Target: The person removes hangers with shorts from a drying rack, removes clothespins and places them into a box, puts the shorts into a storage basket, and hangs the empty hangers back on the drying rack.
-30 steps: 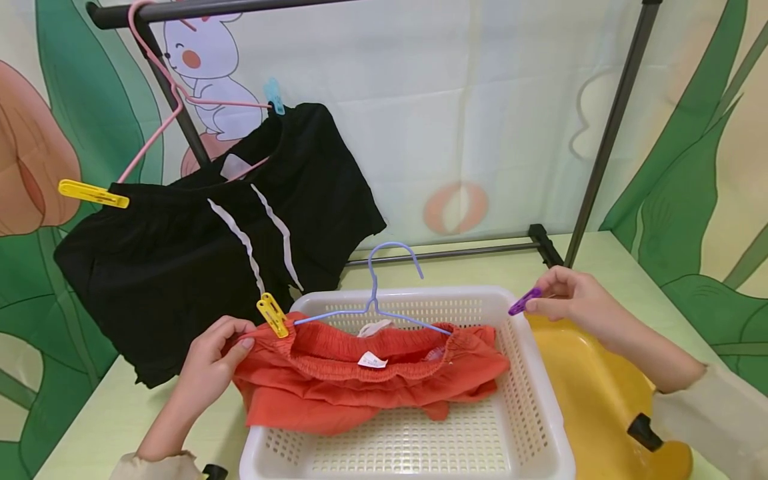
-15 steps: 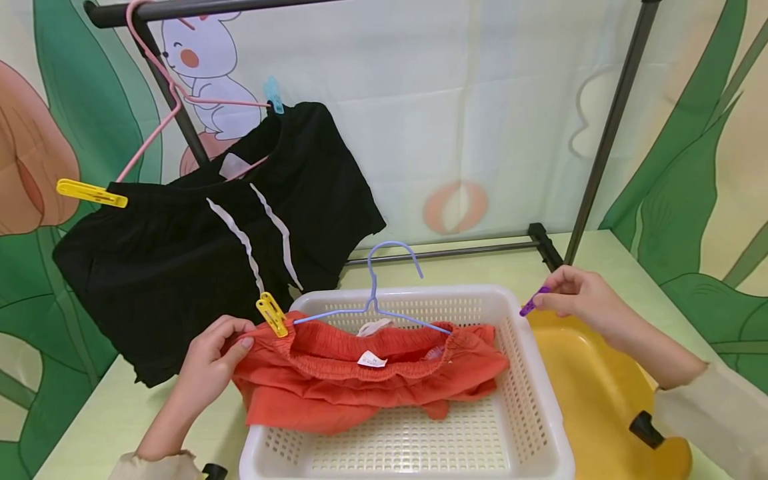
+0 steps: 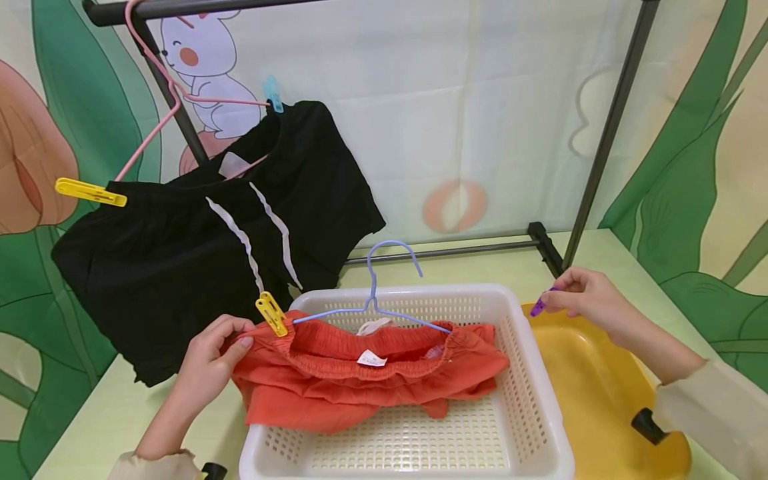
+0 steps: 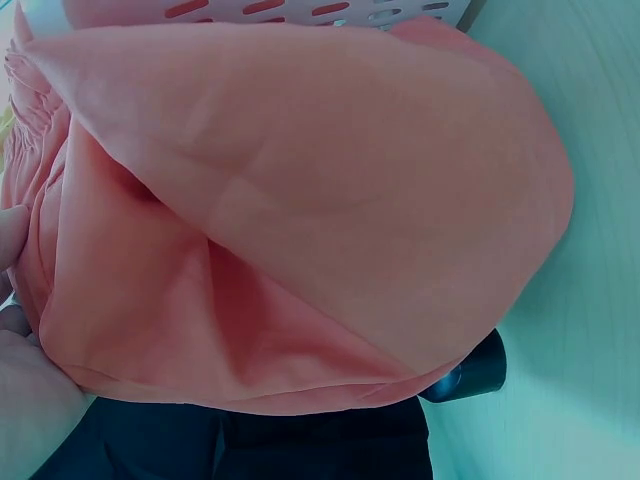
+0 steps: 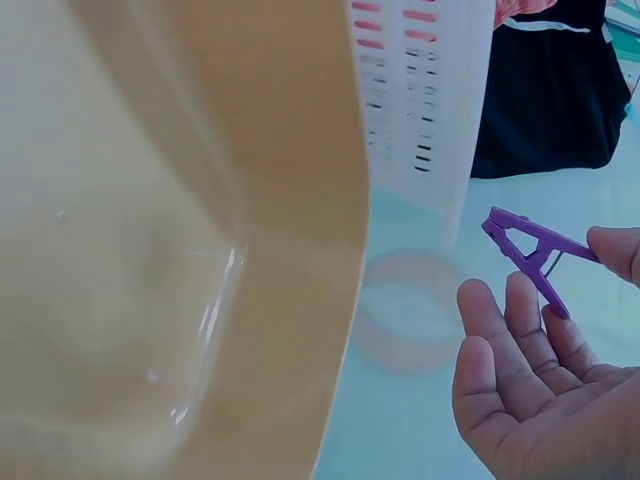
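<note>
Orange shorts (image 3: 360, 393) with an elastic waistband lie over the white basket (image 3: 537, 400), a blue hanger (image 3: 373, 287) set inside the waist. A yellow clothespin (image 3: 272, 313) clips the left end of the waistband. Beside that clip, my left hand (image 3: 210, 357) pinches the shorts' left edge between thumb and fingers. My right hand (image 3: 591, 300) holds a purple clothespin (image 3: 540, 305) to the right of the basket, apart from the shorts. In the right wrist view, the purple clothespin (image 5: 530, 250) sits between thumb and finger, the other fingers extended. Fabric (image 4: 300, 200) fills most of the left wrist view.
Black shorts (image 3: 180, 267) hang at the left on a pink hanger (image 3: 153, 137), held by a yellow clothespin (image 3: 90, 192) and a light blue clothespin (image 3: 273, 93). A dark rack pole (image 3: 612, 133) rises at the right. A yellow basin (image 3: 588, 380) stands right of the basket.
My right hand has drifted slightly right with the purple clothespin, away from the basket's rim, and the clothespin has turned a little. The left hand keeps its hold on the orange shorts.
</note>
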### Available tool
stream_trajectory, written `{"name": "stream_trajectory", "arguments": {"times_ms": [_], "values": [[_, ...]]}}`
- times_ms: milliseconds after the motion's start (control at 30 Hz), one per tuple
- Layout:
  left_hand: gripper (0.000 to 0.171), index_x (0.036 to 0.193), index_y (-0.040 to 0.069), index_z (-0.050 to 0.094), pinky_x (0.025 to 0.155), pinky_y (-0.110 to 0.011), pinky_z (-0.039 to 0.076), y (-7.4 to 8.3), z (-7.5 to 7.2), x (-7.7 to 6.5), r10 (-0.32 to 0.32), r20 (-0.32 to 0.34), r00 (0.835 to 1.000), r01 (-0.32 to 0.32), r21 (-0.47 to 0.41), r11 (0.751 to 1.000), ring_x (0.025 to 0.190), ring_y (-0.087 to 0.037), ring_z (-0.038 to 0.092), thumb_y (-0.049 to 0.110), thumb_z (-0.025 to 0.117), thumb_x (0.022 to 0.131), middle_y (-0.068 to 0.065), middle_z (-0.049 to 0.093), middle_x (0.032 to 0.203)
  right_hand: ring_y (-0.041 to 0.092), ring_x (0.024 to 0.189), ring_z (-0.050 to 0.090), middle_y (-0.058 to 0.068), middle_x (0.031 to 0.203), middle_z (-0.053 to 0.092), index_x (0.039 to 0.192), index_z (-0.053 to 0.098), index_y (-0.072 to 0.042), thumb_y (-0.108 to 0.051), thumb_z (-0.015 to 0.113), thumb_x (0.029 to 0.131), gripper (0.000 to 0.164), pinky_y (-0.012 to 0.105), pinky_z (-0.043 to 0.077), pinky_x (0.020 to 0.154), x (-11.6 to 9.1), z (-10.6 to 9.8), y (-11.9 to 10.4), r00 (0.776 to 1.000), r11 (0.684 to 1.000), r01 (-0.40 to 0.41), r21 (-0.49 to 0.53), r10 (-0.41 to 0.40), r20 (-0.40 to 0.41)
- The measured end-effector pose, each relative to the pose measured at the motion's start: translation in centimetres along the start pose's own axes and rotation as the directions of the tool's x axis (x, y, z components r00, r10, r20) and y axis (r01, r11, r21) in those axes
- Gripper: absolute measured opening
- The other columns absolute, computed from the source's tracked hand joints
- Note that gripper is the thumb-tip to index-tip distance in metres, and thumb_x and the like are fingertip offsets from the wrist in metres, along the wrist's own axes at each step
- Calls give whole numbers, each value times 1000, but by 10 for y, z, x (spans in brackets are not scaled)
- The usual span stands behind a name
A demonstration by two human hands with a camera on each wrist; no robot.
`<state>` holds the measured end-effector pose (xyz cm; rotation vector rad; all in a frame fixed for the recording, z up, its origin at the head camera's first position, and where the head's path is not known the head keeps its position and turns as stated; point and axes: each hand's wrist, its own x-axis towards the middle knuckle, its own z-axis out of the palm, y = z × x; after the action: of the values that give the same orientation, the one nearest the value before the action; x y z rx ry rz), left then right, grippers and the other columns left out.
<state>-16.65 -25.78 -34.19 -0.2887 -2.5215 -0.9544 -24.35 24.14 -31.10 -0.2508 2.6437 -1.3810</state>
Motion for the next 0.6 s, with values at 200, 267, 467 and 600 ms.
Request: {"name": "stream_trajectory", "arguments": {"times_ms": [200, 267, 467, 600], "values": [[10, 89, 6, 59, 60, -13, 39, 0, 0, 0, 4, -3, 1000, -4, -1, 1000, 72, 0, 43, -1, 55, 82, 1, 52, 82, 13, 76, 54, 1, 78, 61, 93, 47, 0, -29, 60, 82, 34, 28, 44, 67, 4, 0, 6, 998, 997, -50, -51, 51, 25], [11, 89, 6, 59, 60, -13, 39, 0, 0, 0, 3, -3, 1000, -3, -1, 1000, 72, 0, 43, -2, 55, 82, 2, 52, 82, 14, 77, 54, 1, 77, 60, 92, 47, -1, -29, 60, 82, 33, 28, 43, 66, 5, 0, 9, 997, 996, -65, -64, 67, 41], [12, 89, 6, 59, 60, -13, 40, 0, 0, -1, -2, -5, 1000, 2, 3, 1000, 72, 0, 43, -3, 55, 82, 3, 52, 82, 14, 76, 59, 1, 75, 62, 87, 46, -2, -28, 61, 81, 30, 27, 43, 63, 8, 2, 14, 992, 995, -79, -69, 85, 93], [11, 89, 6, 59, 60, -13, 40, 1, 0, -1, -8, -4, 1000, 8, 4, 1000, 72, -1, 43, -2, 55, 82, 3, 52, 82, 15, 76, 59, 2, 74, 61, 84, 45, -3, -27, 60, 81, 28, 27, 42, 60, 9, 3, 18, 989, 994, -77, -79, 87, 123]]}}
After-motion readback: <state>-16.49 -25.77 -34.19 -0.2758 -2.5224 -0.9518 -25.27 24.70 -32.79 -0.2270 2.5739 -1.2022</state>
